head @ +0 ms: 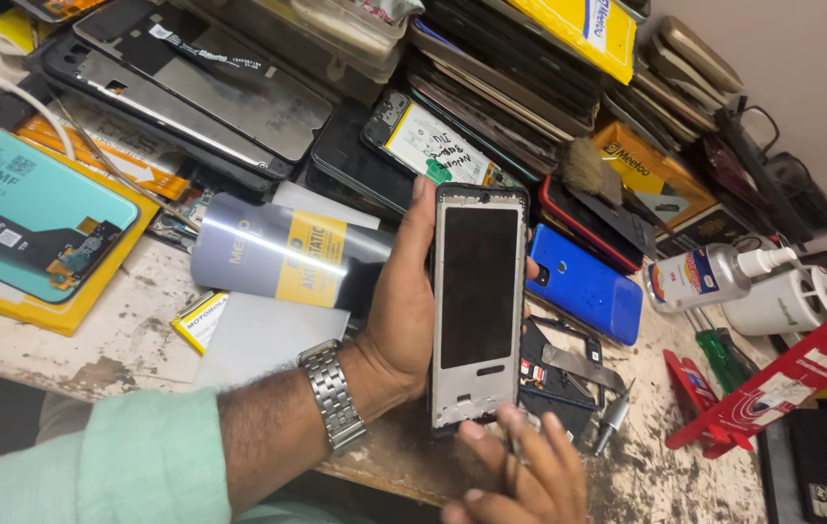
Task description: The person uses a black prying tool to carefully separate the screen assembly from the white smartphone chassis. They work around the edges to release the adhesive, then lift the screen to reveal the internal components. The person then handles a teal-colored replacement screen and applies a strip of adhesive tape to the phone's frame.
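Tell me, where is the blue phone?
In the head view, the shiny blue phone lies flat on the worn workbench, just right of the silver phone frame held in the left hand, below the red-edged phone.

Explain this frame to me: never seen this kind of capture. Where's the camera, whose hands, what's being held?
There is one picture, from a camera worn on a person's head, looking down at their own bare hands; no machine is involved. The left hand, with a metal wristwatch and a pale green sleeve, grips an upright grey phone frame with a dark rectangular panel. The right hand touches the frame's bottom edge with its fingertips. Below is a worn, paint-chipped workbench crowded with stacked phone parts, a blue phone, a clear plastic pump bottle, a grey antistatic pouch with a yellow label and a green-handled screwdriver.
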